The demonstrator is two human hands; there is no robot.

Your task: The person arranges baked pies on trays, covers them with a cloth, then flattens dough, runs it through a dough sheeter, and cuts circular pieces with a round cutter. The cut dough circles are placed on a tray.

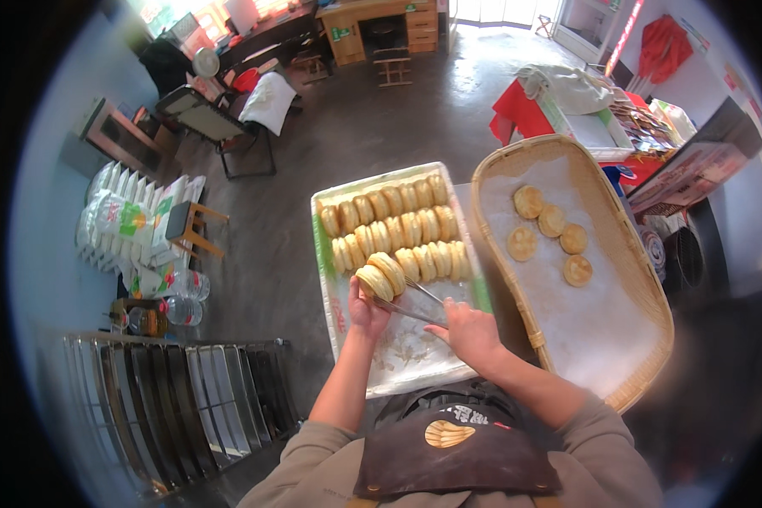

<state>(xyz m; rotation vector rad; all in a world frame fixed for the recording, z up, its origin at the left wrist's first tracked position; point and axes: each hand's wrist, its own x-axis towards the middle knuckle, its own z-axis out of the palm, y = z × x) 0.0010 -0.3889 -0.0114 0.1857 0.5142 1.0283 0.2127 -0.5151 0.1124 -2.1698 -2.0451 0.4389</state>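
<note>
My right hand (472, 332) is closed around a pair of metal tongs (415, 314), whose arms reach left to two round golden pastries (379, 278). My left hand (367, 310) is closed against the lower left side of those pastries, steadying them above the box. Below them is a white lined box (415, 372) with green sides, where several rows of pastries (389, 201) stand on edge. The near part of its lining shows crumbs and stains. To the right, several flat pastries (551, 220) lie on white paper in a long woven basket (525, 317).
A metal rack (173, 398) stands at the lower left, near bottles (182, 311) and a wooden stool (196, 229). White sacks (118, 220) are stacked along the left wall. A folding chair (216, 123) is farther back. Another box (588, 127) with cloth sits beyond the basket.
</note>
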